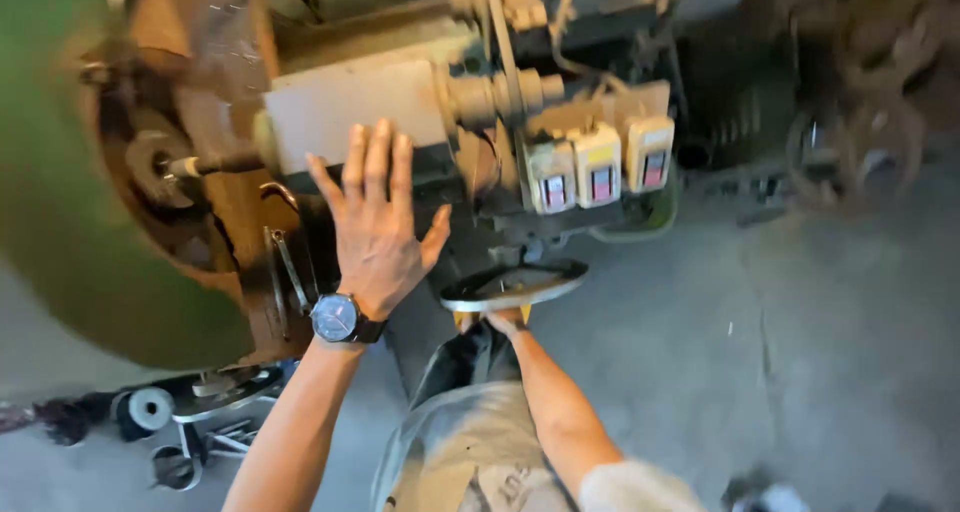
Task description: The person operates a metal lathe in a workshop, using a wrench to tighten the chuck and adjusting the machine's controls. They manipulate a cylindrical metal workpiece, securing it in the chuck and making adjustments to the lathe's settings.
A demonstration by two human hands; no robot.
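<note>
Right hand (508, 321) nearest me, fingers clamped under an oval metal plate (514, 285), long axis crosswise; left hand (375, 227) splayed above-left on the machine (350, 107).

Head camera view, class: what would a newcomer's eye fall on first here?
First the left hand, fingers spread open against the rusty machine at centre, a dark-faced wristwatch on its wrist. Next, three cream switch boxes with red buttons, upper centre-right. Below them, the right hand grips a flat oval metal part.
</note>
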